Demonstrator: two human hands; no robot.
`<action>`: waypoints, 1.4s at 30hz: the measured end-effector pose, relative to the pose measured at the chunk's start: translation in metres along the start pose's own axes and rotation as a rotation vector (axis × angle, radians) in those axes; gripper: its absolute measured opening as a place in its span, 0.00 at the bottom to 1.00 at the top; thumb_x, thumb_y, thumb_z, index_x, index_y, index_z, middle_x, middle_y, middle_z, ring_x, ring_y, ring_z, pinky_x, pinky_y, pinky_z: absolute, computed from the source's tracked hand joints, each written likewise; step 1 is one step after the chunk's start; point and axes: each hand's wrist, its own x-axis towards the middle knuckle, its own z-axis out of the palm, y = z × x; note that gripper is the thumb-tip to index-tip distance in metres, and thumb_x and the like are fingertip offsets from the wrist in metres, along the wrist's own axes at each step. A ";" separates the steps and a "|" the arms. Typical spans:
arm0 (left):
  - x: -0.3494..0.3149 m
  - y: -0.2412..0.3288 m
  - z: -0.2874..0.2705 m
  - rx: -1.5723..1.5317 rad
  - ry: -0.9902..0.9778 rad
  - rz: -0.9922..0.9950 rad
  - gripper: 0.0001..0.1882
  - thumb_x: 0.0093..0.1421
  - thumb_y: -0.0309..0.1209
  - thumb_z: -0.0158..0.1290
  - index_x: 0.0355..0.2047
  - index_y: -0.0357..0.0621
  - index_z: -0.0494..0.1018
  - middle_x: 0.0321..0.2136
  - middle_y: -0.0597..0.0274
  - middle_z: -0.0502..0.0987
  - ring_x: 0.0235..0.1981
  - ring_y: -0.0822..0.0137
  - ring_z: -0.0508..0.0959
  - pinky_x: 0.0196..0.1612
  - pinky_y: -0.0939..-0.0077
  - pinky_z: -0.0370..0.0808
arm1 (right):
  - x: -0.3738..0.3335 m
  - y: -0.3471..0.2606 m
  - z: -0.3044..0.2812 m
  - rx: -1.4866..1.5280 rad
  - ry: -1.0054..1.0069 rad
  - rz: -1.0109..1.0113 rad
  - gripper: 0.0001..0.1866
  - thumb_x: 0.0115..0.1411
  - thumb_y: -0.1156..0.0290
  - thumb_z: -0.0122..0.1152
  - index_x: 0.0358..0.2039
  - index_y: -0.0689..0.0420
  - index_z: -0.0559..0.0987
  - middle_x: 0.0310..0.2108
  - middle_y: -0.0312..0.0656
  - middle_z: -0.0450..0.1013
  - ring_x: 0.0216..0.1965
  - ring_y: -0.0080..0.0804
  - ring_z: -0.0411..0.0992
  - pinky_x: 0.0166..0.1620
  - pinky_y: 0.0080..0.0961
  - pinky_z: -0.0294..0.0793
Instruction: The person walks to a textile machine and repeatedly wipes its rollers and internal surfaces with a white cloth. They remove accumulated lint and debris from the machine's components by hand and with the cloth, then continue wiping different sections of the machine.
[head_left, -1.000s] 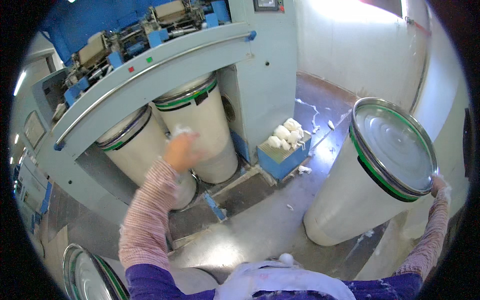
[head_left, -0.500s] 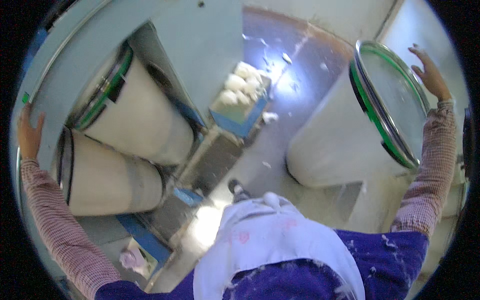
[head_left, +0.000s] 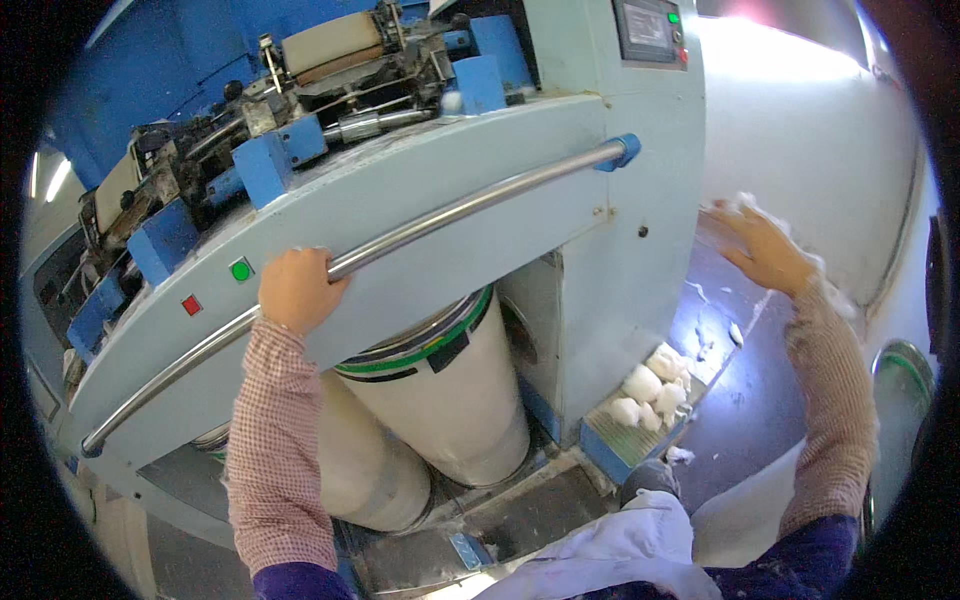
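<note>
My left hand (head_left: 297, 290) is closed round the long metal rail (head_left: 480, 207) on the front of a pale blue-grey machine. A green button (head_left: 240, 270) and a red button (head_left: 192, 305) sit on the panel beside it. My right hand (head_left: 765, 248) is raised at the right, fingers stretched out and apart. White fluff (head_left: 790, 232) runs along its outer edge; whether it is fibre on the hand or beyond it, I cannot tell. Beneath the rail stand two tall pale cylindrical cans, the nearer one (head_left: 365, 460) partly behind my left arm, the other (head_left: 450, 400) with a green band.
Rollers and blue blocks (head_left: 262, 170) line the machine's top, with a small control screen (head_left: 648, 32) at its right. White fibre lumps (head_left: 645, 385) lie on a low blue-sided step (head_left: 605, 452). Another can's green rim (head_left: 905, 350) shows at far right, behind my right arm.
My view has swung left and up to the machine. My left hand, resting at the machine's edge before, now grips the rail. My right hand has left the space by the right-hand can.
</note>
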 end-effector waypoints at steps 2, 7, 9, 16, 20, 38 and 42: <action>-0.002 0.001 0.003 -0.002 0.037 -0.022 0.13 0.48 0.42 0.59 0.24 0.45 0.78 0.21 0.53 0.77 0.27 0.54 0.78 0.30 0.59 0.74 | 0.062 -0.014 0.020 0.095 0.210 -0.184 0.22 0.63 0.61 0.52 0.53 0.58 0.69 0.52 0.54 0.66 0.54 0.49 0.64 0.56 0.41 0.63; -0.001 0.006 0.003 0.013 0.029 -0.079 0.12 0.47 0.41 0.59 0.23 0.47 0.77 0.18 0.56 0.76 0.25 0.55 0.77 0.29 0.61 0.74 | 0.183 -0.037 0.042 0.351 0.328 -0.159 0.21 0.64 0.54 0.47 0.45 0.59 0.74 0.42 0.51 0.72 0.42 0.46 0.70 0.46 0.41 0.68; -0.001 0.008 0.004 0.011 0.050 -0.099 0.12 0.45 0.41 0.59 0.22 0.46 0.76 0.18 0.56 0.76 0.24 0.54 0.77 0.29 0.60 0.74 | 0.215 -0.036 0.046 0.277 0.173 -0.209 0.25 0.65 0.49 0.41 0.40 0.58 0.77 0.34 0.49 0.74 0.38 0.45 0.72 0.44 0.40 0.68; 0.000 0.014 0.013 0.024 0.105 -0.181 0.10 0.41 0.37 0.61 0.19 0.45 0.74 0.14 0.58 0.74 0.19 0.54 0.75 0.26 0.62 0.72 | 0.255 -0.021 0.075 0.172 -0.012 -0.303 0.36 0.66 0.45 0.27 0.22 0.56 0.80 0.17 0.49 0.73 0.25 0.49 0.73 0.33 0.43 0.71; 0.004 0.017 0.009 0.060 0.094 -0.185 0.11 0.41 0.36 0.61 0.14 0.46 0.71 0.11 0.58 0.71 0.15 0.55 0.73 0.20 0.64 0.67 | 0.251 -0.018 0.076 0.288 0.122 -0.414 0.30 0.66 0.53 0.35 0.19 0.56 0.80 0.17 0.48 0.73 0.21 0.47 0.73 0.31 0.43 0.71; 0.006 0.004 0.000 -0.149 -0.019 -0.109 0.12 0.44 0.37 0.61 0.19 0.45 0.70 0.14 0.59 0.71 0.17 0.57 0.74 0.23 0.63 0.69 | 0.250 -0.032 0.065 0.305 0.218 -0.345 0.20 0.61 0.62 0.46 0.16 0.57 0.77 0.15 0.45 0.72 0.20 0.46 0.70 0.37 0.41 0.69; 0.008 0.000 -0.011 -0.292 -0.174 -0.120 0.15 0.42 0.41 0.62 0.20 0.44 0.71 0.16 0.59 0.73 0.20 0.55 0.75 0.26 0.62 0.71 | 0.252 -0.037 0.053 0.297 0.090 -0.349 0.19 0.61 0.63 0.46 0.18 0.58 0.76 0.17 0.46 0.72 0.23 0.47 0.70 0.37 0.42 0.69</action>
